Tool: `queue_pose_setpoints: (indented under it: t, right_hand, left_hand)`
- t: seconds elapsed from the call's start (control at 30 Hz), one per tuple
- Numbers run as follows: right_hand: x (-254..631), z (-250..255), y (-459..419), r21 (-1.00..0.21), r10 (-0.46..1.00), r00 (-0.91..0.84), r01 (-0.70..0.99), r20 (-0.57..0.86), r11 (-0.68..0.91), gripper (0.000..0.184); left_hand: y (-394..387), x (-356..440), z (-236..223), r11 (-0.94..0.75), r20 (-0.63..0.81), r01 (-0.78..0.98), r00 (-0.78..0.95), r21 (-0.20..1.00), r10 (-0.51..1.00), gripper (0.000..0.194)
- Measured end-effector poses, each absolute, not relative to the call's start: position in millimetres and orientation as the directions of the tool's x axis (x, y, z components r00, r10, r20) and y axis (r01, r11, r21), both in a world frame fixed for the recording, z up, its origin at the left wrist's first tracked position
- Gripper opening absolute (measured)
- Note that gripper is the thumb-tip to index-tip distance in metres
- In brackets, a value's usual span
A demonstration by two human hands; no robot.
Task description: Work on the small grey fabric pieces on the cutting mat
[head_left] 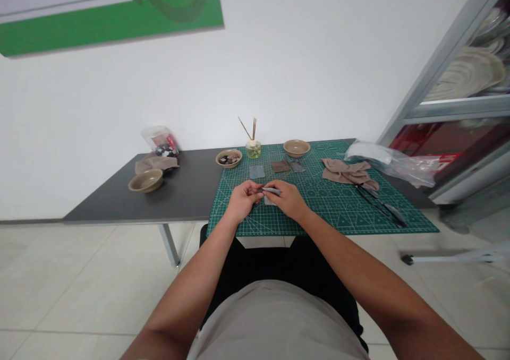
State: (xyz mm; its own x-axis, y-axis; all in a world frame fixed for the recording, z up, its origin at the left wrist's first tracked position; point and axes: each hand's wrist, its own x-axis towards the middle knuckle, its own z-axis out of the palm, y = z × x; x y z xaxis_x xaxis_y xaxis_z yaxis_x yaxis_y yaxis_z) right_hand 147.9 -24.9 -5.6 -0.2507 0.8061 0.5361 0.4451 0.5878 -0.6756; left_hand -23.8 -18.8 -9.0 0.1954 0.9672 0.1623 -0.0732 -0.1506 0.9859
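Note:
My right hand (287, 198) is closed on a small folded grey sheet (272, 190), held just above the green cutting mat (342, 211). Beside it, my left hand (244, 198) is pinched shut, its fingertips meeting those of the right. Something tiny and dark seems to sit between the fingertips, too small to name. Partly covered by my right hand, a light grey square (269, 201) lies on the mat. Farther back are a pale grey-blue square (257, 171), a brown square (280, 166) and a crumpled clear packet (296, 165).
A bowl of stones (229, 159), a reed diffuser (253, 148) and a tan bowl (297, 147) stand along the back. At right lie a brown cloth (348, 172), black-framed glasses (380, 206) and a plastic bag (392, 161). Another bowl (146, 181) is at left.

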Motion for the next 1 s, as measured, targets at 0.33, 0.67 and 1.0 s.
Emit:
queue_pose_setpoints:
  t: [0.33, 0.67, 1.0]
  right_hand:
    - [148.2, -7.6, -23.5, -0.652, 0.786, -0.270, 0.444, 0.556, 0.614, 0.012]
    - [147.8, -6.7, -24.3, -0.638, 0.782, -0.256, 0.463, 0.569, 0.615, 0.012]
    - [149.0, -3.8, -23.2, -0.740, 0.830, 0.020, 0.466, 0.558, 0.486, 0.015]
  left_hand:
    - [-17.3, -24.9, -11.2, -0.162, 0.171, -0.063, 0.180, 0.985, 0.969, 0.022]
    - [-16.4, -25.3, -13.0, -0.166, 0.172, -0.050, 0.184, 0.985, 0.968, 0.020]
    - [-18.9, -20.7, -7.5, -0.307, 0.304, 0.000, 0.132, 0.952, 0.943, 0.022]
